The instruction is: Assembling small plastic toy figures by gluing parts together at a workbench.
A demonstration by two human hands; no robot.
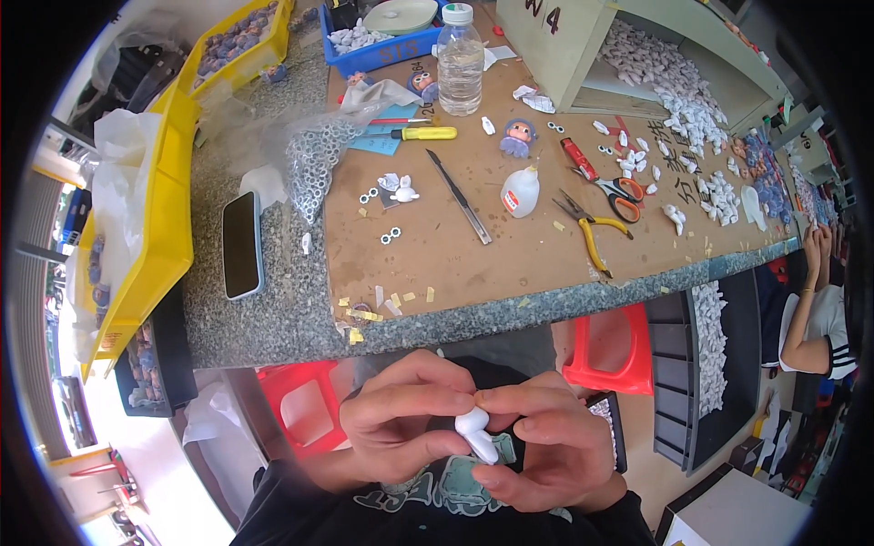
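Just in front of my body, off the bench edge, a small smooth white figure piece with rounded lobes sits between my hands. My left hand pinches it between thumb and index finger. My right hand closes on its other side, index fingertip at the top and thumb by the lower end. Fingers partly cover the piece, so its full shape does not show. On the brown board nearest to me lie a craft knife, a similar white piece, yellow-handled pliers and a small squeeze bottle.
A dark-screened phone and a bag of small rings lie left. Scissors, a doll figure and a water bottle stand or lie farther back. White pieces spill from a shelf box. A co-worker's arm shows right.
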